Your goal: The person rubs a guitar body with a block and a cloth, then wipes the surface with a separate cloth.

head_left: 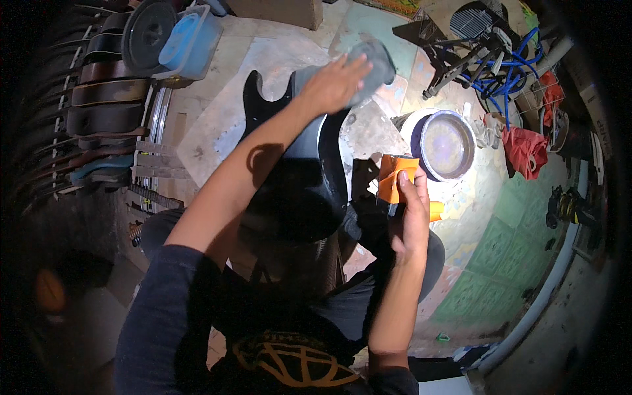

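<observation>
A glossy black electric guitar body (pixel 293 201) lies across my lap, its two horns pointing away from me. My left hand (pixel 334 84) reaches across to the far end of it and presses a grey cloth (pixel 376 64); both are smeared by motion. The fingers lie over the cloth. To the right of the body, my right hand (pixel 411 214) holds a folded orange sheet of sandpaper (pixel 393 178), thumb on its front, with a dark edge behind it that may be a block. Another orange piece (pixel 436 211) shows beside that hand.
A round basin (pixel 472 150) of cloudy liquid stands right of the guitar body. Far right are tangled blue hose (pixel 512 82), a black metal stand (pixel 454 59) and a red bag (pixel 525 150). Leftward, several guitar bodies (pixel 107 92) line a rack beside a blue container (pixel 201 43).
</observation>
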A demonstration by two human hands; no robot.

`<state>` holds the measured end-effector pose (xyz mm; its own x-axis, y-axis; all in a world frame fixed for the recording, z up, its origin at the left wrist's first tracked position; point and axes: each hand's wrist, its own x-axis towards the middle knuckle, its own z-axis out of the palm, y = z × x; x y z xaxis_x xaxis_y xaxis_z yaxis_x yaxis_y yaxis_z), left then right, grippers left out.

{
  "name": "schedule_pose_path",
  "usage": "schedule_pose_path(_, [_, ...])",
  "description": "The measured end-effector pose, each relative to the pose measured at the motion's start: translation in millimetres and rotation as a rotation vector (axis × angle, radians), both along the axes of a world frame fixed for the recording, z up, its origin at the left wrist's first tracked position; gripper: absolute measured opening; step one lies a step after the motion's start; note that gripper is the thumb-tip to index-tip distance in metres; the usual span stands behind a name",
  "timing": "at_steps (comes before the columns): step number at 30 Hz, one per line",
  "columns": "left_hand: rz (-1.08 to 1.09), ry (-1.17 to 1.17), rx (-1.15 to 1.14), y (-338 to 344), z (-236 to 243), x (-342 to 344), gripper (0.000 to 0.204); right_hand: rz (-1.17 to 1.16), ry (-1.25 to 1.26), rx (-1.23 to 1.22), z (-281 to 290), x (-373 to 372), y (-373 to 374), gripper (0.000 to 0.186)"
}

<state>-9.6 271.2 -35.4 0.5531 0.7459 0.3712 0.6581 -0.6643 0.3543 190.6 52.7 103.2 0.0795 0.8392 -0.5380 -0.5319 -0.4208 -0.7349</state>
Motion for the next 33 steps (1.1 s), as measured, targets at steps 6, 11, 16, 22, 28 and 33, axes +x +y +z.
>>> schedule_pose_path(6, [0.003, 0.342, -0.024, -137.8, 34.9, -25.9, 0.052, 0.012, -0.104, 0.055, 9.5, -6.0, -1.3, 0.032])
schedule_pose_path(11, [-0.088, 0.302, -0.237, -250.6, 50.2, -32.5, 0.057, 0.040, -0.080, 0.089, -3.9, -12.4, -3.3, 0.036])
schedule_pose_path(16, [-0.301, 0.312, -0.227, -314.6, 46.4, -46.3, 0.059, 0.068, -0.102, 0.112, -13.1, -18.4, -3.7, 0.039])
schedule_pose_path(22, [-0.203, 0.352, -0.305, -280.0, 47.8, -44.5, 0.060, 0.102, -0.085, 0.087, -9.4, -16.5, -4.1, 0.038])
schedule_pose_path(28, [0.079, 0.284, -0.192, -171.7, 47.7, -28.8, 0.056, 0.046, -0.110, 0.054, -1.6, -12.4, 0.3, 0.033])
schedule_pose_path(33, [0.120, 0.350, -0.103, -66.6, 33.8, -8.0, 0.058, 0.072, -0.091, 0.011, 2.4, -13.0, 7.3, 0.037])
